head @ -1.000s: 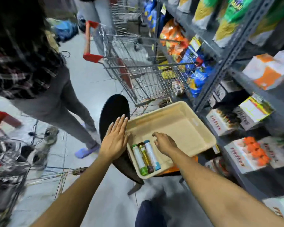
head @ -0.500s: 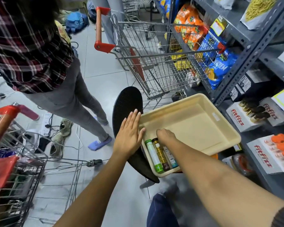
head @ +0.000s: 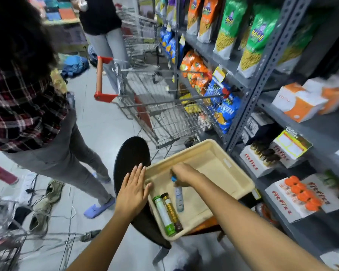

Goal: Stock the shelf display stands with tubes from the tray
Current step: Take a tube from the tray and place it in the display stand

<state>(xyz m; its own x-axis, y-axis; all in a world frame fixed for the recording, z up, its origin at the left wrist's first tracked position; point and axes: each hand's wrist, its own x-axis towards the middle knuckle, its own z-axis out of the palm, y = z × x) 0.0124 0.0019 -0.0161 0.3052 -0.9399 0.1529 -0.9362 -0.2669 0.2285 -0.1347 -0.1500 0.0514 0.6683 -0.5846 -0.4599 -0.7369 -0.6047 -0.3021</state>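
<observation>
Two tubes (head: pixel 167 214) lie flat in tray (head: pixel 241 178); right hand (head: pixel 182 174) grip pinches blue-capped tube (head: pixel 178 196) by its cap end, tilted; left hand (head: pixel 134 189) spread flat on tray edge; advise lifting clear before swinging toward display stands (head: pixel 299 196).

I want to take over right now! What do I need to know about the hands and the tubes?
Right hand: grip shut on the blue-capped tube, its upper end raised off the tray.
Left hand: open, flat against the tray's near-left rim, steadying it.
In the tray: green tube and gold tube, side by side.
Done: the FitFizz display stands already hold some tubes.
Left: shelve the held tube, then the other two.
</observation>
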